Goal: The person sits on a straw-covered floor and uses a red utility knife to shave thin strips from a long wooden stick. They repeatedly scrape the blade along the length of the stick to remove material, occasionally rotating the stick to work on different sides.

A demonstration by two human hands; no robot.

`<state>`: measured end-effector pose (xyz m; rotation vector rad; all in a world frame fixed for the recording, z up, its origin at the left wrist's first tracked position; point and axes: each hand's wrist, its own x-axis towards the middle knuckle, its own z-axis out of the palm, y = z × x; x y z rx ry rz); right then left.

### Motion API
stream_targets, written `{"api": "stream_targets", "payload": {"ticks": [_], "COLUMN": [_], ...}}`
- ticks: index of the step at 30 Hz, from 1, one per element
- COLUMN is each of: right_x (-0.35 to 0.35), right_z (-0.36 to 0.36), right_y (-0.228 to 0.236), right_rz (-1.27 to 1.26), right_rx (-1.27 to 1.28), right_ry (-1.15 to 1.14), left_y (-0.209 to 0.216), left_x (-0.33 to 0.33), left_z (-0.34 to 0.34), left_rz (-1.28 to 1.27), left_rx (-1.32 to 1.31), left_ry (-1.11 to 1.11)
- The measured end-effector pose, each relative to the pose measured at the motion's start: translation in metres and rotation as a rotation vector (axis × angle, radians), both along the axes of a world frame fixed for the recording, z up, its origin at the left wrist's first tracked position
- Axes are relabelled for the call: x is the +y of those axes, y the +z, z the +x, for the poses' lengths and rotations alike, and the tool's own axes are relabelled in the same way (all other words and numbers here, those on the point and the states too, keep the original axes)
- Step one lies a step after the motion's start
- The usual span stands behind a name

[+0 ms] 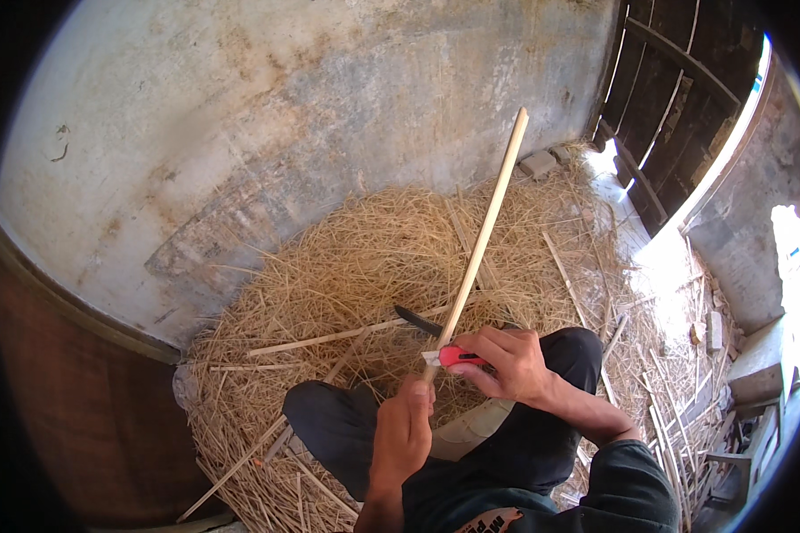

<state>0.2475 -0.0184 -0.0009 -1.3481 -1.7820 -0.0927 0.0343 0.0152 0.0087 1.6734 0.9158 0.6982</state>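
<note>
My left hand (pixel 404 428) is closed around the lower end of a long pale wooden stick (pixel 487 226), which slants up and away to the right. In my right hand (pixel 509 362) is a red utility knife (pixel 460 356), its blade end against the stick just above my left fist. A dark pointed blade (pixel 417 320) shows just beyond the stick, left of the cutter; its other end is hidden behind the stick and my right hand. Both hands are in front of my bent legs (pixel 324 417), above the straw.
Loose straw (pixel 364 249) covers the floor around me, with several thin wooden strips (pixel 329 338) lying in it. A stained wall (pixel 329 107) rises beyond. At left stands a brown panel (pixel 80 382); at right, a plank door (pixel 667 98) and bricks (pixel 714 330).
</note>
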Motion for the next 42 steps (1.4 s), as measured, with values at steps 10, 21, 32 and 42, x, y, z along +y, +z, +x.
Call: {"api": "stream_targets", "payload": {"ticks": [10, 21, 32, 42], "right_x": [0.003, 0.027, 0.059, 0.03], "right_z": [0.007, 0.065, 0.226, 0.127], "right_y": [0.009, 0.03, 0.016, 0.022], "right_rz": [0.074, 0.032, -0.057, -0.396], "right_rx": [-0.106, 0.082, 0.17, 0.189], "right_ry": [-0.074, -0.333, -0.809, -0.481], "left_y": [0.005, -0.012, -0.03, -0.035], "left_x": [-0.005, -0.027, -0.045, 0.006], "left_z": [0.001, -0.028, -0.072, -0.055], "left_rz": [-0.008, -0.018, -0.166, -0.115], "left_rx": [0.068, 0.231, 0.281, 0.095], "left_ry": [0.039, 0.017, -0.05, 0.073]}}
